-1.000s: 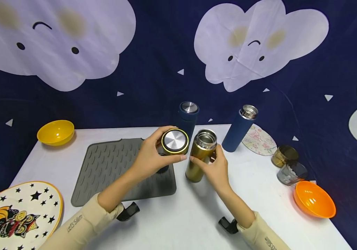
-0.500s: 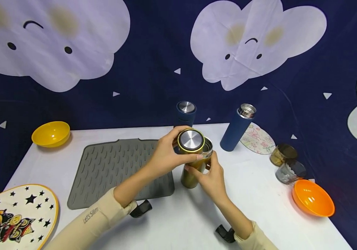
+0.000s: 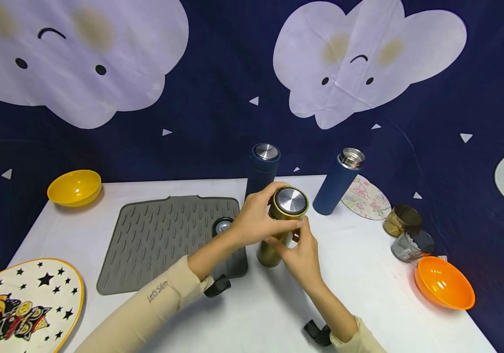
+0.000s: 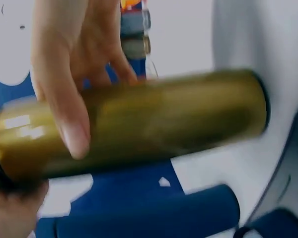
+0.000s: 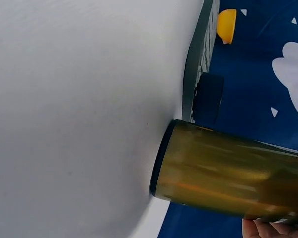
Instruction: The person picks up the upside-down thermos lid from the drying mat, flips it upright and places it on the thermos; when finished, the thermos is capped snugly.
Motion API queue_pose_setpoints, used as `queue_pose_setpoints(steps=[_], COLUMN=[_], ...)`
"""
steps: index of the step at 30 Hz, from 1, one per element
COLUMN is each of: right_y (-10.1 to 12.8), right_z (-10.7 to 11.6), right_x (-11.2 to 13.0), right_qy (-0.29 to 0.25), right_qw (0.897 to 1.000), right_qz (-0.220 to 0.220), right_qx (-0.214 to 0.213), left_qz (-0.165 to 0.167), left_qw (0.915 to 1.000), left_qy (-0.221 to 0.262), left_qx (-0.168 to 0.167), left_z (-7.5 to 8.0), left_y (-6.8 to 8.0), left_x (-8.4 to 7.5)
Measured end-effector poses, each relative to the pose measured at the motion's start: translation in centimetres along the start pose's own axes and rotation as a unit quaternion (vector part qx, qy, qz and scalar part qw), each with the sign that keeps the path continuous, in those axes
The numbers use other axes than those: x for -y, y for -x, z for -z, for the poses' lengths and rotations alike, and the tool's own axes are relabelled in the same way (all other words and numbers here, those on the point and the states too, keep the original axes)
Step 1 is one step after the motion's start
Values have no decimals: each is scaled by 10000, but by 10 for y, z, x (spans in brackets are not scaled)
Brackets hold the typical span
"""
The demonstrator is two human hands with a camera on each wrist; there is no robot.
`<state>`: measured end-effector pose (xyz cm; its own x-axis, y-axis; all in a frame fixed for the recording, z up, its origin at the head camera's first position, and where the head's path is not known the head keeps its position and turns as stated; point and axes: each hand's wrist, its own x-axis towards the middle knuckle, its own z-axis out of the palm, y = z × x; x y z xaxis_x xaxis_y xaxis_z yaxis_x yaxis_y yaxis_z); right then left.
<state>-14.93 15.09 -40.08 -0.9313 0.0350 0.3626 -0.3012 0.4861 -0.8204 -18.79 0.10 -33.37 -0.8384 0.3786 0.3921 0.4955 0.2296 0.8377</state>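
Observation:
A gold thermos bottle [image 3: 270, 252] stands upright on the white table in front of me. Its lid [image 3: 290, 201], with a brushed steel top and yellow rim, sits over the mouth. My left hand [image 3: 254, 220] grips this lid from the left, thumb along the near side. Lower down, my right hand [image 3: 300, 250] holds the bottle's body. In the left wrist view, the right thumb lies across the gold body [image 4: 159, 121], and part of the left hand [image 4: 12, 213] shows at the lid end. The right wrist view shows the bottle's dark base [image 5: 164, 161] at the tabletop.
A capped blue thermos [image 3: 264, 164] stands behind; an uncapped blue one [image 3: 336, 186] is to its right. A dark round lid [image 3: 223, 226] lies on the grey drying mat [image 3: 159, 240]. Bowls [image 3: 74, 189], a plate [image 3: 27, 299] and two cups [image 3: 412, 244] stand around.
My left hand has carried the lid rightward from beside the gold bottle to onto its mouth, covering the steel neck. My right hand keeps hold of the body.

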Motion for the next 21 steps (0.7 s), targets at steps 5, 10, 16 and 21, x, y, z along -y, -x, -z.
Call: queue_pose_setpoints(steps=[5,10,16,21], right_y=[0,1,2,3], right_z=[1,0,-1,-3], right_x=[-1,0,-1,0], right_qy=[10,40,-51,-43], right_qw=[10000,10000,10000,9999], right_qz=[14,17,-70,58], right_qx=[9,-41,6,-69], left_qz=[40,-381,-374,-396], left_qw=[9998,9990,9972,9980], left_qy=[-17,191,639,291], left_qx=[198,-121,88,-392], left_z=[-1,-6,-5,-8], left_y=[-3,-2,3,0], left_x=[5,12,13,11])
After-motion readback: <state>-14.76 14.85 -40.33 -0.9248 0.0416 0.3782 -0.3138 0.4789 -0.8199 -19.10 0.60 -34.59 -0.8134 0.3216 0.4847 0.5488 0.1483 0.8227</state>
